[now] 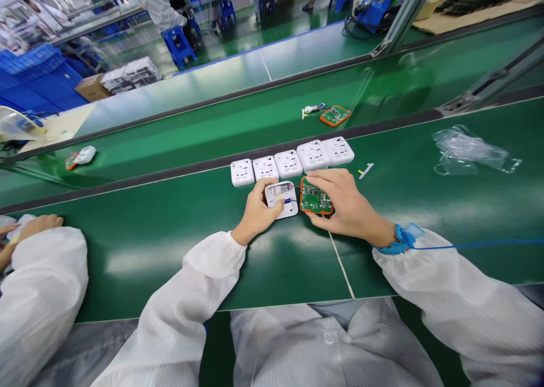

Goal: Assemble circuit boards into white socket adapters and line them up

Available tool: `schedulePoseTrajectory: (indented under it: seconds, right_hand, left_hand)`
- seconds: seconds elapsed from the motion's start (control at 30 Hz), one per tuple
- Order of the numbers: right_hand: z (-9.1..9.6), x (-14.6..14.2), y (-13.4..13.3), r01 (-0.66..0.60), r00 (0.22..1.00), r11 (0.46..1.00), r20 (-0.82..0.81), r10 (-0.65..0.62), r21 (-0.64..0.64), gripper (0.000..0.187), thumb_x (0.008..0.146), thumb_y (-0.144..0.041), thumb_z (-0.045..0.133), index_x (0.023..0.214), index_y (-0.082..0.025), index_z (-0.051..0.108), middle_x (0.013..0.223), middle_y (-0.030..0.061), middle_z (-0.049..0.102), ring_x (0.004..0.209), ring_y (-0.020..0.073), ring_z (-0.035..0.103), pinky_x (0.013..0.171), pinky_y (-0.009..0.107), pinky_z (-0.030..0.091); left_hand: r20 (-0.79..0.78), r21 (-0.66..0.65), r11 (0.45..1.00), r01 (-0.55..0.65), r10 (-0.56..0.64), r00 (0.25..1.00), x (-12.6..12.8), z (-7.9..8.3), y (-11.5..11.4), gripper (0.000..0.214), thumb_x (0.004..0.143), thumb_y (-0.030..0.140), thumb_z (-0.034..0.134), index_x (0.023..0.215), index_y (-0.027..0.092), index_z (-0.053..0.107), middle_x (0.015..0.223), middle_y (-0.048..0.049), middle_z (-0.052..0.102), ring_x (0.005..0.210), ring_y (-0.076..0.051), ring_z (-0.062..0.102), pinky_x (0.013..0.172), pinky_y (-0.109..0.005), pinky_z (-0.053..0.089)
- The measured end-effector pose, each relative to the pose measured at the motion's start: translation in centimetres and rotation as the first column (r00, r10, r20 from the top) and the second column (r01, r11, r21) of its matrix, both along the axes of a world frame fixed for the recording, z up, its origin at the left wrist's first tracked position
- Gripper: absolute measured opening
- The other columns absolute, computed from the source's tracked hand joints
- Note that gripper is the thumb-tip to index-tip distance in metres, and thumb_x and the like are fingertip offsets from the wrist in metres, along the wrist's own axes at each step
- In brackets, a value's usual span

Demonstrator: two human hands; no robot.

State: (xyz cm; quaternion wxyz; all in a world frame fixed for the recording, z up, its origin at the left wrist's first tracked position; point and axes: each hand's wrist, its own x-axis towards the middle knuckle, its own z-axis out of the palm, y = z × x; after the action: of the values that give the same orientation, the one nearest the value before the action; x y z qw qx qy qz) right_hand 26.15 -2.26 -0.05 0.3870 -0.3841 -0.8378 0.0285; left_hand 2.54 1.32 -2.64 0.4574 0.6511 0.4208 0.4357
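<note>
**Bench log: housing in left grip, circuit board in right grip**

Your left hand [256, 212] holds one open white housing [281, 199] in a narrow grip, with the fingers curled over its edge. Your right hand [351, 203] holds one green circuit board [317, 195] with an orange rim in a narrow grip, fingers across its top. Housing and board sit just beside each other, both low on the green conveyor bench [127, 268].

Count on the bench: five white outlet units [288, 164] stand in a row just beyond your hands, and one small white-and-yellow part [365, 170] lies to their right. One crumpled clear plastic bag [467, 152] lies further right. On the next belt up are a second orange-rimmed board [335, 115] with one small white-and-blue part [310, 110] near it, and one white housing [86, 154] touching a third orange-rimmed board [71, 161].

One blue wrist strap [399, 241] circles your right wrist, its cord running off to the right. At your left, a co-worker's hand [40, 225] rests on the bench.

Room: green floor, blue stools [178, 44], stacked blue crates [38, 78], one cardboard box [91, 88], and a blue machine [378, 7] at upper right.
</note>
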Motion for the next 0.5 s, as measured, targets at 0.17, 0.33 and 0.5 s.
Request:
schedulePoseTrajectory:
  seconds: [0.17,0.33,0.5]
  right_hand:
    - [-0.2,-0.2,0.0,-0.138,0.95,0.951,-0.309,0.048,-0.278,0.077,0.081,-0.044,0.081,0.145,-0.025,0.042,0.13,0.013,0.062,0.117,0.0337,0.064,0.099,0.05,0.055]
    - [0.0,-0.5,-0.9,0.036,0.967,0.997,-0.249,-0.052,-0.07,0.08,0.076,-0.043,0.085,0.143,-0.033,0.043,0.134,0.0122,0.058,0.122,0.0384,0.058,0.104,0.06,0.048]
    - [0.8,-0.9,-1.8,0.048,0.947,0.994,-0.321,-0.016,0.094,0.084,0.077,-0.048,0.083,0.146,-0.034,0.038,0.129,0.0134,0.054,0.114,0.0395,0.059,0.091,0.059,0.056]
  left_hand:
    - [0.261,-0.215,0.977,0.01,0.047,0.964,0.3,1.0,-0.2,0.049,0.071,0.027,0.079,0.114,0.022,0.056,0.107,-0.0034,0.067,0.095,-0.019,0.066,0.083,-0.03,0.054]
    - [0.529,-0.453,0.853,0.261,0.021,0.848,0.7,2.9,-0.8,0.057,0.067,0.028,0.081,0.12,0.024,0.059,0.115,-0.0052,0.069,0.101,-0.024,0.068,0.083,-0.035,0.057]
    - [0.608,-0.57,0.67,0.475,-0.044,0.792,0.7,3.9,-1.8,0.053,0.069,0.033,0.074,0.12,0.019,0.064,0.115,-0.0112,0.069,0.094,-0.028,0.069,0.075,-0.039,0.058]
